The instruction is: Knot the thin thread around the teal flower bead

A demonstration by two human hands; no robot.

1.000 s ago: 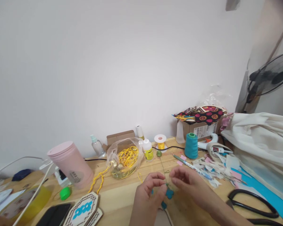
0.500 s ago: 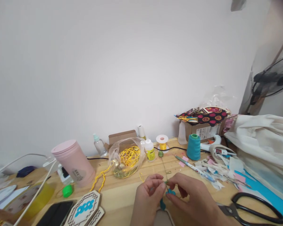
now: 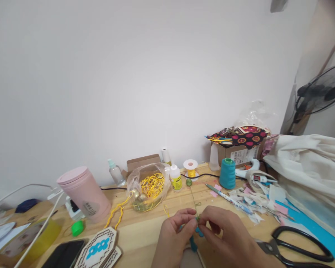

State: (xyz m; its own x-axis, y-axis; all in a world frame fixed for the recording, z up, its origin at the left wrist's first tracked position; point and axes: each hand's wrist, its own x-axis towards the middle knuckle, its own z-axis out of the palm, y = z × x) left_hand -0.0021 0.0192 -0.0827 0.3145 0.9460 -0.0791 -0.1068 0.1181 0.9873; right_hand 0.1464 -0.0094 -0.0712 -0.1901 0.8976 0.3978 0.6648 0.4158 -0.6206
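Observation:
At the table's front, my left hand and my right hand meet with fingertips almost touching. Thin green yarn runs from a small green ball down to them. My right thumb and forefinger pinch the yarn near its end. Between the hands shows a small blue piece, perhaps crocheted, largely covered by fingers. My left hand closes on it, and a darker teal strip hangs below. Whether a hook or needle is in my fingers cannot be made out.
Black-handled scissors lie right of my hands, near paper scraps. A teal thread cone, glue bottle and bag of yellow cord stand behind. Leftward are a pink canister, wooden octagonal pieces and a phone.
The view has shifted slightly, moving the table items a little leftward. My right fingers have drawn closer to my left fingertips, and less of the blue piece shows.

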